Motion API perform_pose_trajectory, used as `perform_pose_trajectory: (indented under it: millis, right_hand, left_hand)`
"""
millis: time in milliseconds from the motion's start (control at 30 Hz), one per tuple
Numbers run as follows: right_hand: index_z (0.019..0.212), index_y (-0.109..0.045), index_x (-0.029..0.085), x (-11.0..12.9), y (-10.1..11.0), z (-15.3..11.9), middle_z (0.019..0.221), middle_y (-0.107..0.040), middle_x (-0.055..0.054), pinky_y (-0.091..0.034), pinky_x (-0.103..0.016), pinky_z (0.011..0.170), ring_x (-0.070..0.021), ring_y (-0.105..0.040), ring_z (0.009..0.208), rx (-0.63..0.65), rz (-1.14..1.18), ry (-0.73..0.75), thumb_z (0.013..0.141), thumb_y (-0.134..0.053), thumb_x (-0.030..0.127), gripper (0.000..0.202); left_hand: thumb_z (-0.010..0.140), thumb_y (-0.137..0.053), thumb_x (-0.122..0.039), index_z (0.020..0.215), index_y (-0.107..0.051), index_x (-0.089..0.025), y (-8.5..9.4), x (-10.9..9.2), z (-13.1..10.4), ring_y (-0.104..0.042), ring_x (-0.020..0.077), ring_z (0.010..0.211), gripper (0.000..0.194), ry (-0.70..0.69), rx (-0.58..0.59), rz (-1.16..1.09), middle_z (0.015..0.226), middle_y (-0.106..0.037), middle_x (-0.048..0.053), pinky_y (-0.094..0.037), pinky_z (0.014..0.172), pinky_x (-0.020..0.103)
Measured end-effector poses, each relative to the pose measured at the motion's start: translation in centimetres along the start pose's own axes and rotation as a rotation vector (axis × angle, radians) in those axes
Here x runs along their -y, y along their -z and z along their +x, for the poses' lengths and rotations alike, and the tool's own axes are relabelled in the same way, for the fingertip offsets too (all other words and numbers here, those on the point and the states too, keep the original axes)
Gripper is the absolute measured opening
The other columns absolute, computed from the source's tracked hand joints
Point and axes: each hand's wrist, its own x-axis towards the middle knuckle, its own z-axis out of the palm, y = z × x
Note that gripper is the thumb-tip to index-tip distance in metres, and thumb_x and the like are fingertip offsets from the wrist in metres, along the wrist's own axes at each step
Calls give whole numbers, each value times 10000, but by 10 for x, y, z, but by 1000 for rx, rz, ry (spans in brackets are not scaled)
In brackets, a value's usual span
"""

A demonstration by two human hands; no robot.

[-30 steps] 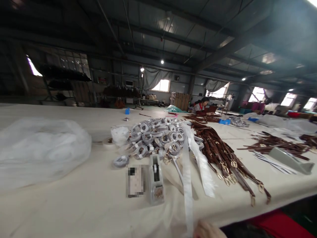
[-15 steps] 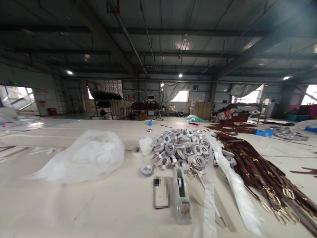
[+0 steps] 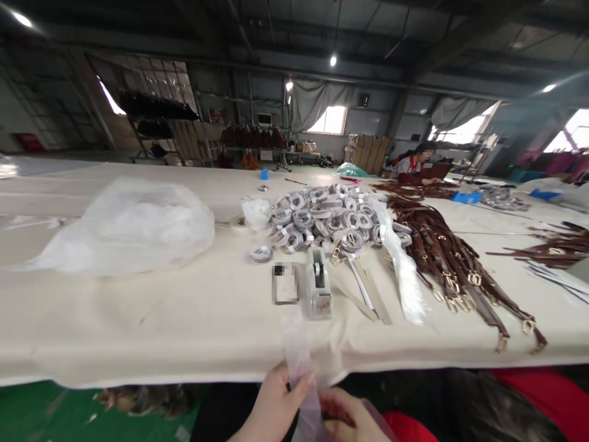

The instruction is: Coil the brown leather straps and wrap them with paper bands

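Note:
My left hand [image 3: 275, 404] is over the table's front edge, its thumb and fingers closed on a long, translucent plastic sleeve [image 3: 297, 347]. The sleeve runs up onto the tabletop and down between my hands. Beside it my right hand [image 3: 354, 417] is curled closed; something dark reddish-brown shows between its fingers, too blurred to name. Clear plastic also shows by that hand. Ahead stand a tape dispenser [image 3: 318, 288] and a phone-like item [image 3: 285, 283], partly pixelated. Behind them is a heap of coiled straps in clear wrap [image 3: 322, 215].
Brown straps with gold buckles [image 3: 442, 258] lie to the right, alongside a stack of flat plastic sleeves [image 3: 402, 264]. A large white plastic bag [image 3: 138, 227] sits at left on the pale table [image 3: 193, 325]. Across the table, a person [image 3: 411, 166] sits among more straps.
The view has tilted down and my hands have come into sight at the bottom. A plastic sleeve that lay beside the tape dispenser is gone from there; one is now in my hands.

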Motion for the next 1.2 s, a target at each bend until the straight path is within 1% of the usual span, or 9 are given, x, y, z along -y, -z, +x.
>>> perform_pose_trajectory:
  millis: [100,200,300,467,633,767,900,1067,1200]
  right_hand:
    - [1291,-607,214,8,2,6,1282,-639,-105,-443,-401,1035,-290,-579,1200,17,50,30,817,-710,342,501]
    - [996,-752,176,13,-1,10,995,-725,-88,-499,-351,890,-240,-657,941,59,48,48,891,-616,418,296]
    - [775,-773,165,4,-5,8,804,-699,-68,-495,-310,767,-204,-639,780,74,18,21,904,-584,492,399]
    - [704,-758,164,-15,-6,-3,795,-668,-78,-486,-312,738,-204,-624,767,121,-73,-42,882,-598,530,437]
    - [756,-756,186,-16,-2,-15,883,-703,-101,-505,-361,816,-241,-662,853,113,-51,-61,868,-623,496,356]
    - [913,-758,208,3,3,-13,1027,-704,-104,-496,-384,913,-271,-653,983,131,-86,-74,809,-701,384,213]
    - [1067,-723,210,23,3,-6,1128,-674,-116,-465,-394,992,-283,-610,1088,103,-127,-30,741,-748,280,334]
    - [877,-758,185,17,-8,-2,956,-673,-80,-505,-327,862,-226,-632,926,132,-100,2,832,-688,338,174]
    - [779,-768,185,4,-14,0,863,-683,-59,-497,-299,779,-202,-618,832,136,-70,49,881,-639,385,260]
  left_hand:
    - [833,-620,-349,807,-745,-162,-17,0,-9,-680,221,805,226,-32,96,-9,830,-755,47,-515,755,260]
    - [819,-636,-284,780,-745,-175,-23,1,-13,-679,204,785,158,-73,105,46,818,-744,32,-505,747,244]
    - [871,-590,-312,824,-742,-193,-17,2,-13,-689,201,796,199,-116,25,69,840,-745,33,-504,754,246]
    - [954,-492,-386,894,-730,-216,-1,2,-8,-689,201,887,299,-164,-189,24,888,-744,41,-495,822,255]
    - [919,-543,-338,851,-701,-189,2,-2,-4,-655,188,834,227,-189,-243,44,856,-705,46,-486,794,259]
    - [813,-629,-251,652,-650,-179,-9,-1,-7,-603,166,681,177,-51,-153,41,679,-653,14,-453,671,244]
    - [758,-675,-265,546,-605,-175,-24,4,-13,-543,143,566,240,53,2,7,573,-616,-1,-400,575,240]
    - [634,-740,-220,480,-502,-190,-33,10,-17,-482,124,544,286,75,0,-36,527,-532,-38,-365,553,236]
    - [638,-691,-173,501,-527,-186,-29,6,-17,-501,126,569,214,58,13,-106,549,-559,-34,-393,582,229]
